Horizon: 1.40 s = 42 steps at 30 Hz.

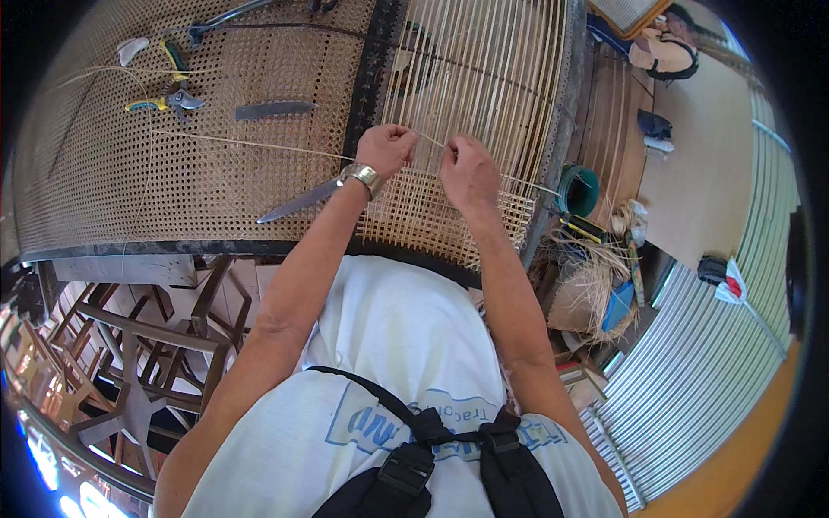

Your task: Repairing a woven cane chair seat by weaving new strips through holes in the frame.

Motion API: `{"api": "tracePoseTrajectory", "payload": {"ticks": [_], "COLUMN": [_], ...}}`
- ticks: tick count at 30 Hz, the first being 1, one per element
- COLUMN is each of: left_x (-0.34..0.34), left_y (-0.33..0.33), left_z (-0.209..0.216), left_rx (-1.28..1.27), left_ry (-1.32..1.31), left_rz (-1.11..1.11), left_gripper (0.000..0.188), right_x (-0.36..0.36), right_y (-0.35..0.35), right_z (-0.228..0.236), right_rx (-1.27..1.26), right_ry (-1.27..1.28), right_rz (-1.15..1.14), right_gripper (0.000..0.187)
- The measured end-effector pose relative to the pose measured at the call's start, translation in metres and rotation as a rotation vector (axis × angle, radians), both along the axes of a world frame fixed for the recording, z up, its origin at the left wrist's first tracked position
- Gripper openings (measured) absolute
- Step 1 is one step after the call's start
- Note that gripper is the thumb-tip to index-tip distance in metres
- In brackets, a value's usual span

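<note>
Left hand [386, 148] and right hand [471, 173] each pinch a pale strand [429, 139], a short span showing between them. Cane panel [414, 211] lies beneath: bare strips ahead of the hands, weave on the near side. Knife [298, 201] lies beside left wrist; pruners [180, 101] sit farther left; bucket [577, 192] stands right.

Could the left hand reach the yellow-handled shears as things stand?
Probably, with a stretch: nothing tall stands between the left hand and the shears, just low items like the flat blade. It appears busy pinching a cane strand, though.
</note>
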State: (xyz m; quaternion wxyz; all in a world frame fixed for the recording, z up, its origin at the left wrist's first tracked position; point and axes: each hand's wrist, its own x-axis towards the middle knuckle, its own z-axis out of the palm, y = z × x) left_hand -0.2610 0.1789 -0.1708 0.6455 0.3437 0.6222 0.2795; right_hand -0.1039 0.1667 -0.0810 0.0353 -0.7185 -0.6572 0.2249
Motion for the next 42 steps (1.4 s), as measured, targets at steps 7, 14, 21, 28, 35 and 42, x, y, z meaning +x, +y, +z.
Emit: {"api": "tracePoseTrajectory", "payload": {"ticks": [7, 14, 21, 28, 35, 42], "left_x": [0.012, 0.0, 0.001, 0.0, -0.009, -0.004], "left_y": [-0.001, 0.001, -0.001, 0.004, -0.004, -0.003], "left_z": [0.026, -0.022, 0.016, 0.006, -0.004, -0.002], "left_rx": [0.203, -0.023, 0.203, 0.154, -0.037, 0.22], "left_ry": [0.592, 0.055, 0.561, 0.456, 0.054, 0.664], "left_rz": [-0.184, 0.032, -0.098, -0.079, 0.062, -0.129], "left_gripper": [0.029, 0.028, 0.03, 0.032, 0.033, 0.03], "right_x": [-0.002, -0.009, -0.008, -0.003, -0.01, -0.015], "right_y": [0.004, 0.006, 0.007, 0.011, 0.019, 0.02], "right_z": [-0.005, 0.006, -0.022, -0.023, -0.011, -0.008], "right_rx": [-0.054, -0.171, 0.015, 0.041, -0.081, -0.079], "right_ry": [-0.07, -0.063, -0.026, -0.069, -0.028, -0.042], "right_rz": [0.064, 0.084, 0.122, 0.191, 0.174, 0.145], "right_gripper": [0.02, 0.021, 0.015, 0.019, 0.021, 0.02]}}
